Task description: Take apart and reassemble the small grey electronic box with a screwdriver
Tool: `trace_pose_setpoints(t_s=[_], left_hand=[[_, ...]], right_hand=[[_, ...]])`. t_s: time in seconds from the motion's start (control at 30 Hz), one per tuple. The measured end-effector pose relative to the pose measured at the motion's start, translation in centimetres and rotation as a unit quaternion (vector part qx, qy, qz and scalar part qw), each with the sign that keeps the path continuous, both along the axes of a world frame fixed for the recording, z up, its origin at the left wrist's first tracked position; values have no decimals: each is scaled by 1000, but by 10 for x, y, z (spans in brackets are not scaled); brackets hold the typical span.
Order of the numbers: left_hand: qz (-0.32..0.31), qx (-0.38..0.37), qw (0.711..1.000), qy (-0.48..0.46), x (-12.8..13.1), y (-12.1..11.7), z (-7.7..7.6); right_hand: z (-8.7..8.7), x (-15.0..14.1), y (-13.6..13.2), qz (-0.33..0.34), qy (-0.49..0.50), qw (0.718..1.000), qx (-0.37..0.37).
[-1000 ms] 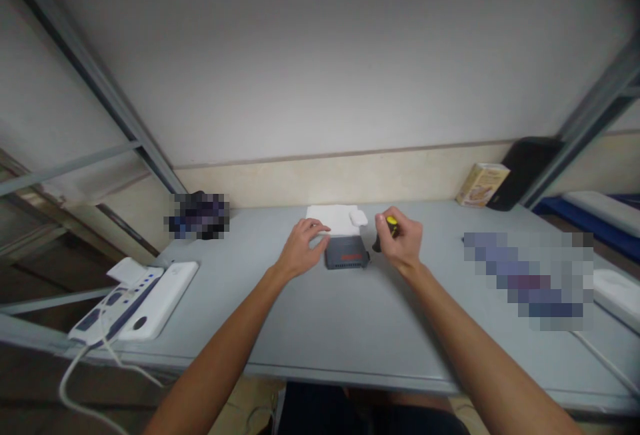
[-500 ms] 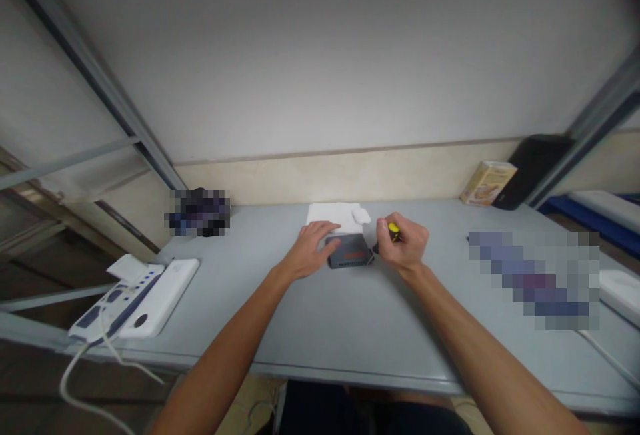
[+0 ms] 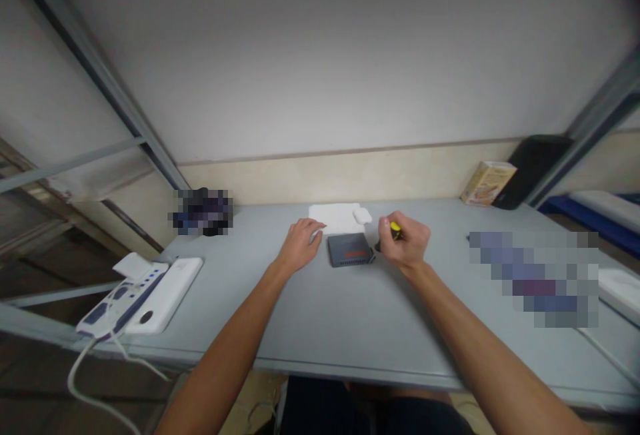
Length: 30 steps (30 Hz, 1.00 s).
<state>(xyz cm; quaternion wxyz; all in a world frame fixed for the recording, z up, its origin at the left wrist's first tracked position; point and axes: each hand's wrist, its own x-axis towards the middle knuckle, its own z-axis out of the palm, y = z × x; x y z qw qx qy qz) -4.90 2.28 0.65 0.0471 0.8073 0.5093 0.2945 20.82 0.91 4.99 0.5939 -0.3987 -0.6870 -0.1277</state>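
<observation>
A small dark grey electronics box [image 3: 349, 250], with red marking on top and a row of vents along its front edge, lies flat on the table. My right hand [image 3: 407, 240] is closed around a yellow-and-black screwdriver [image 3: 396, 230] at the box's right side. The tool's lower end is near that side; whether it touches cannot be made out. My left hand [image 3: 301, 246] is open and apart from the box, on its left. Its fingertips are near a white sheet [image 3: 333, 217] behind the box. A small rounded white object [image 3: 361, 216] rests at the sheet's right end.
A grey table [image 3: 345, 328] holds everything. On the left are a power strip [image 3: 117, 298] with cables and a white slab-like device [image 3: 167, 295]. A yellow carton [image 3: 487, 183] and a black case [image 3: 533, 168] stand back right. Blurred-out items lie on both sides.
My left hand has lifted off the box and moved left, leaving its top uncovered. My right hand stays at the box's right side with the screwdriver.
</observation>
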Motion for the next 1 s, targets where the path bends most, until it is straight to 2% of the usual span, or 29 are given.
trace_pose_setpoints(t_s=[0.07,0.17,0.27,0.4,0.57,0.63,0.73,0.9,1.0], left_hand=[[-17,16,999,-33,4,-3,5],[-78,28,995,-59,13,-13,14],[-131,11,991,-22,23,-24,20],[-166,-20,986,29,30,-28,15],[-175,-33,984,23,31,-26,10],[-183,-42,982,-5,30,-26,15],[-182,-92,976,-80,30,-29,22],[-148,-154,961,-173,33,-28,21],[-112,-159,961,-199,36,-26,18]], right_hand=[[0,0,0,3,3,1000,0],[0,-1,0,5,-5,1000,4],[1,-1,0,2,-20,1000,13],[2,0,-1,-4,-17,999,29],[3,3,-2,-15,54,998,9],[6,5,0,0,122,992,-19],[13,8,6,36,239,968,-63],[19,16,22,53,351,933,-60],[20,20,25,45,360,930,-57]])
